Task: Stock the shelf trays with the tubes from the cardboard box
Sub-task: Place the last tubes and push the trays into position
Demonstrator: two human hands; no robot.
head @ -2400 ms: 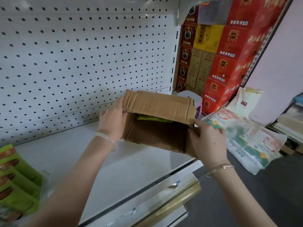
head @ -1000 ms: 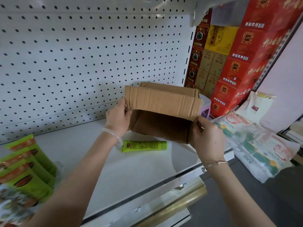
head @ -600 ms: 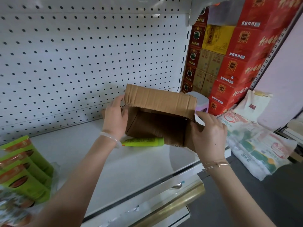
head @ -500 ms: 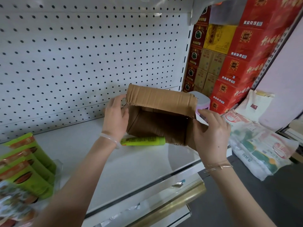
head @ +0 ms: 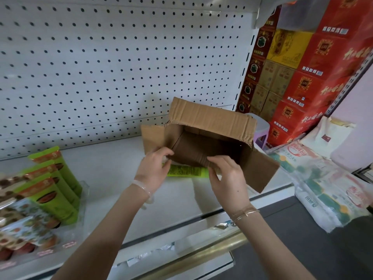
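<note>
A brown cardboard box point(head: 212, 120) lies on its side on the white shelf point(head: 113, 178), its open mouth facing me and its flaps spread. Nothing shows inside it. One green tube point(head: 186, 171) lies flat on the shelf just in front of the box. My left hand point(head: 154, 168) curls over the tube's left end. My right hand point(head: 226, 174) pinches its right end between thumb and fingers, close to the box's lower edge. Several green tubes point(head: 52, 184) stand in a clear shelf tray point(head: 82, 190) at the left.
A white pegboard point(head: 121, 67) backs the shelf. Colourful packets point(head: 22, 225) fill the near left corner. Right of the shelf stand stacked red and yellow cartons point(head: 298, 77), a lilac stool point(head: 261, 130) and white bags point(head: 327, 184) on the grey floor.
The box was tipped and one green tube slid out onto the shelf. Both hands have let go of the box sides and come down to the tube in front of it.
</note>
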